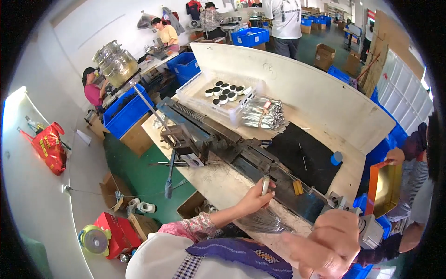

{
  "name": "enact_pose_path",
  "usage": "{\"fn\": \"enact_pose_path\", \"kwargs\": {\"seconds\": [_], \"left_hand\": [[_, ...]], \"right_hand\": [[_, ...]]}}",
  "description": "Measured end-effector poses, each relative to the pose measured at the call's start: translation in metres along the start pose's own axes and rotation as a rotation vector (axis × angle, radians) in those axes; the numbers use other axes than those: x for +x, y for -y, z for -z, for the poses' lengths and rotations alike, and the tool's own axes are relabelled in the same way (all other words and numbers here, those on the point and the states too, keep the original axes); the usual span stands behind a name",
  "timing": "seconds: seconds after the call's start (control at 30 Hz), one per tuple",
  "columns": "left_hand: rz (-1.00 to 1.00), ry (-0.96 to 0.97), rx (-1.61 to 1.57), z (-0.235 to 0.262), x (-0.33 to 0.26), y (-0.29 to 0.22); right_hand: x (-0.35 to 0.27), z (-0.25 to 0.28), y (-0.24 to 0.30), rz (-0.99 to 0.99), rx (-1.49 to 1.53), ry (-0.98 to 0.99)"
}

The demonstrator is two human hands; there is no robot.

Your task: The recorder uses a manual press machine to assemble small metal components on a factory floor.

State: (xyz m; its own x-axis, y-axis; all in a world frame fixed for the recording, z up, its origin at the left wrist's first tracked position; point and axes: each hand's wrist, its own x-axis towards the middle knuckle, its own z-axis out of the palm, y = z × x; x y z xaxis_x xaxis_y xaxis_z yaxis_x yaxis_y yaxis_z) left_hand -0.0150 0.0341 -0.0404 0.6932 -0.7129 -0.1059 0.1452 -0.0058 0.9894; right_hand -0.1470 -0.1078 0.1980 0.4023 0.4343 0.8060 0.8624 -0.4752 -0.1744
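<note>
My left hand (257, 199) is closed around a short pale handle (265, 185) at the near edge of a long metal bench machine (232, 149). Just below that hand, a bundle of thin metal wires (267, 221) lies on the wooden table (218, 183). Close to the camera at the lower right is my right hand (332, 244), its fingers curled and partly blurred. Whatever it may hold is hidden. A small yellow block (298, 188) sits on the machine's right part, near a metal fixture (341, 202).
Behind the machine are a white crate (195, 95) of black-topped white pieces, a bundle of silver strips (265, 114), and a black mat (297, 158) with a blue cylinder (336, 158). A pale board (297, 83) edges the table. At right, another person holds an orange tray (374, 186).
</note>
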Motion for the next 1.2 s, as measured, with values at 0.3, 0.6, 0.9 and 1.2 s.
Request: {"fn": "enact_pose_path", "kwargs": {"seconds": [0.3, 0.6, 0.9, 1.2], "left_hand": [[0.067, 0.147, 0.023, 0.008, -0.014, 0.003], [-0.637, -1.23, 1.179, 0.185, -0.123, -0.026], [-0.022, -1.099, 0.382, 0.178, -0.106, 0.034], [0.195, -0.628, -0.149, 0.159, -0.033, 0.015]], "right_hand": [[-0.017, -0.013, 0.011, -0.085, 0.03, 0.02], [-0.169, -0.136, -0.02, -1.16, -0.129, 0.115], [-0.196, -0.144, -0.105, -1.244, -0.661, 0.044], [-0.231, -0.137, -0.112, -1.223, -0.652, 0.089]]}}
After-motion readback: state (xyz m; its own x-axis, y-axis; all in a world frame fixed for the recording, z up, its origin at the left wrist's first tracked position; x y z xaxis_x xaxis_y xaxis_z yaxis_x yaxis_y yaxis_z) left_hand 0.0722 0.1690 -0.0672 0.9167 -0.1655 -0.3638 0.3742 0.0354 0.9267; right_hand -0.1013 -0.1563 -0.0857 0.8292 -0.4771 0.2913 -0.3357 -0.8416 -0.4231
